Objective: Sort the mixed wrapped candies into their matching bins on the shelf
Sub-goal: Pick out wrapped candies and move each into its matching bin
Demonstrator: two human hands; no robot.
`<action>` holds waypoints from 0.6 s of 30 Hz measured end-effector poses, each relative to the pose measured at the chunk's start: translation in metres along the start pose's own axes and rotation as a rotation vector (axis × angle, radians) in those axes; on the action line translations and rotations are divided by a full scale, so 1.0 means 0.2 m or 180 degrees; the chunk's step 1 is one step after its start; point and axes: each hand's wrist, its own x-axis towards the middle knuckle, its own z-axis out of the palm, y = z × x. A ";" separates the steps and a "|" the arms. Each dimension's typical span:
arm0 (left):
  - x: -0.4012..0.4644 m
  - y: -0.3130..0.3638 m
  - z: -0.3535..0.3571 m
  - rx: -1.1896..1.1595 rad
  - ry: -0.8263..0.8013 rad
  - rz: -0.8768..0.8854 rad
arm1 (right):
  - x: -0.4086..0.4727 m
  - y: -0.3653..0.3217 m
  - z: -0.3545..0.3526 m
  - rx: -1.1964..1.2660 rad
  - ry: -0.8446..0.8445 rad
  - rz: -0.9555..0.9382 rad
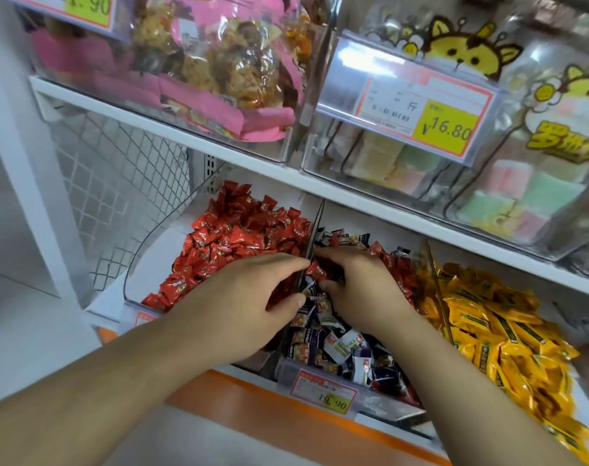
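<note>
1. Fingertips of the right hand (357,290) curl round a red foil-wrapped candy (316,271), pinching it just above the dark pile; thumb sits at 6 o'clock of the candy, forefinger at 12.
2. Left hand (249,304) lies at 9 o'clock of that candy, fingers straight and loosely spread, forefinger tip touching the clear divider wall (315,230) between two bins. It grips nothing that shows.
3. Right hand works inside the middle clear plastic bin (380,403), which holds dark blue-and-white wrapped candies (340,348). Several stray red candies (392,264) lie mixed in at 12 to 2 o'clock of the hand.
4. At 9 o'clock of the middle bin, just beside it, stands the left clear plastic bin (141,260), heaped with red wrapped candies (239,230).
5. At 3 o'clock, the right bin holds yellow wrapped candies (495,334), some blurred.
6. White-and-yellow price tag (325,395) is fixed to the middle bin's front, at 6 o'clock of the hands.
7. At 12 o'clock, an upper white shelf (192,142) carries clear bins: pink snack packets (219,79) on one side, pastel marshmallow bags with yellow cartoon cats (535,129) on the other, with a price tag reading 16.80 (421,116).
</note>
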 end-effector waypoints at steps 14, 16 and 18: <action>-0.01 0.02 -0.01 0.0041 0.0119 -0.0020 | 0.01 0.10 0.06 0.0245 0.0482 0.0111; -0.01 0.02 -0.01 0.0050 0.0115 -0.0016 | 0.00 0.10 0.05 0.0271 0.0560 0.0151; 0.00 0.02 -0.01 0.0057 0.0099 -0.0020 | 0.00 0.09 0.01 0.0374 0.0638 0.0308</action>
